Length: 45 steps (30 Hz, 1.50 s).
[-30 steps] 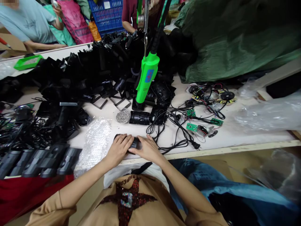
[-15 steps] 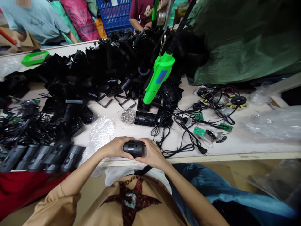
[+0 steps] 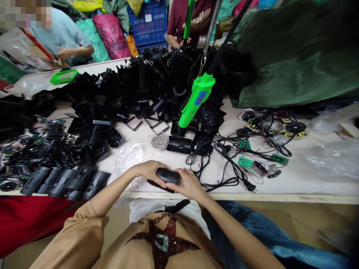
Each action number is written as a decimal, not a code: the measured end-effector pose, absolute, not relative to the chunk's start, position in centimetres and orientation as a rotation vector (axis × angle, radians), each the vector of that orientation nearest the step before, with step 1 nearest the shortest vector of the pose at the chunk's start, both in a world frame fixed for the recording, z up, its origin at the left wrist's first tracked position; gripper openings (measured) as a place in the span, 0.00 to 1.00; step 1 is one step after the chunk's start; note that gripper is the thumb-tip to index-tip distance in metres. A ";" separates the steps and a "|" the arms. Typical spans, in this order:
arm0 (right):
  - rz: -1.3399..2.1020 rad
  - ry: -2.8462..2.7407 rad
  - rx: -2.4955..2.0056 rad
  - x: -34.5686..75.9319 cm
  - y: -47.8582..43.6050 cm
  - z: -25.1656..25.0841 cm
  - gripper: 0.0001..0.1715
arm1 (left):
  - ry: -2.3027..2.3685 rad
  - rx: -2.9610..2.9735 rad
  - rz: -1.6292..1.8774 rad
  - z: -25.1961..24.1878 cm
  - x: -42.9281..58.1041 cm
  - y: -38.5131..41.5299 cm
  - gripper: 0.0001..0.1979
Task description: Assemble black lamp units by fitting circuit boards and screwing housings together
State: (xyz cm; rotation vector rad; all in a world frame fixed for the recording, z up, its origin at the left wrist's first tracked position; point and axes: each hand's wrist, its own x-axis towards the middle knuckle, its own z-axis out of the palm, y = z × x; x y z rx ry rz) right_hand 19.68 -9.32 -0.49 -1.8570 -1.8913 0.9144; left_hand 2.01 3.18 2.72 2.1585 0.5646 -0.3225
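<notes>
Head cam: L hand (image 3: pixel 148 172), R hand (image 3: pixel 190 185) rotated black housing (image 3: pixel 168 175).

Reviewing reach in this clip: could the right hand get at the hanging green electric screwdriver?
Probably yes: the right hand is on the black plastic housing, but the screwdriver hangs ahead in open air, above the loose black cables.

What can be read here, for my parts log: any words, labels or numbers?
"RUMPEO" or similar, blurred, on the tan top.
Cursive lettering, perhaps "Sneul", unsure, on the co-worker's maroon shirt.
Blue label on the green electric screwdriver: too small to read.
White label on the blue plastic crate: too blurred to read.
</notes>
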 end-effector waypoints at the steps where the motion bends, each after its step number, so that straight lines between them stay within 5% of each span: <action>1: 0.876 -1.907 -1.895 19.6 -9.2 -0.4 0.28 | 0.612 2.179 -0.326 2.8 2.1 3.6 0.32; 11: 0.584 -1.991 -1.944 20.2 -9.1 -0.3 0.30 | 0.889 2.233 0.192 1.7 -0.7 1.1 0.34; 15: 0.591 -1.947 -1.889 21.0 -6.0 1.4 0.25 | 1.025 2.292 0.356 1.5 -0.9 2.7 0.25; 24: 0.346 -2.168 -1.945 17.2 6.4 0.6 0.09 | 1.435 2.658 0.033 0.6 4.2 9.4 0.10; 33: 0.326 -2.234 -1.938 17.6 6.0 -0.5 0.15 | 1.502 2.641 -0.059 -0.2 4.6 9.4 0.11; 45: 0.415 -2.087 -1.809 17.8 6.5 -1.6 0.07 | 1.481 2.507 0.146 -1.1 4.7 9.7 0.08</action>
